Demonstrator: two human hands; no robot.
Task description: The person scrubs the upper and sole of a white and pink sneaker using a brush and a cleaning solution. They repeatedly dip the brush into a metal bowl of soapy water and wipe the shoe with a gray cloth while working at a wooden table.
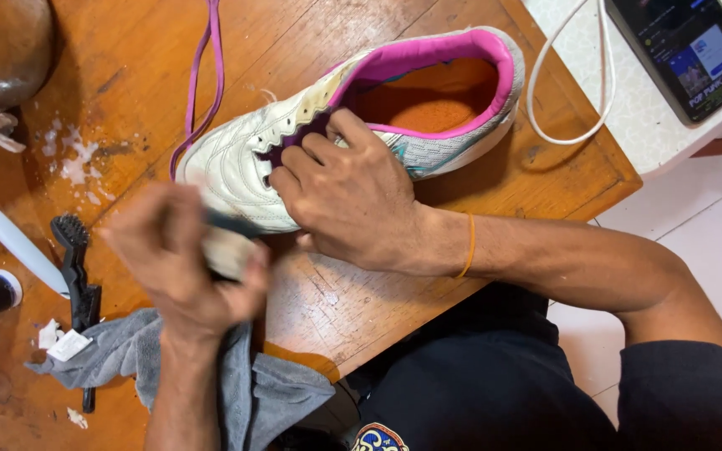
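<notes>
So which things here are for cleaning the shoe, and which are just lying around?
In use:
- white shoe with pink lining, steadied by the right hand
- brush, blurred, in the left hand

Lying about:
- black brush
- grey cloth
- purple lace
- phone
- white cable

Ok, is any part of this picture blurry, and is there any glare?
Head view: the left hand and the brush it grips are smeared by motion blur; the right hand on the shoe is sharp. Head view: light is even, with soft shadows beneath the shoe and forearm, a mild sheen on the table, and the phone screen is lit without glare.
</notes>
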